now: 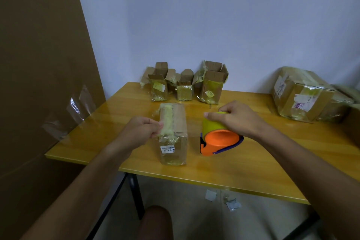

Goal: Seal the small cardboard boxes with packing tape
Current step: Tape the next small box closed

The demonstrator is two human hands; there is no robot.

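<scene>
Small box (173, 132) lies mid-table, 9 o'clock of tape dispenser (219, 136). My left hand (141, 130) pinches loose tape end at box edge; right hand (236, 118) curled over roll. I'd press strip flat along seam, keep tension, avoid wrinkles.

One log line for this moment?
left hand: pinches tape on box | right hand: holds tape dispenser | three boxes open

Both forearms are bare to the frame edge, with no sleeves, watch or rings.
</scene>
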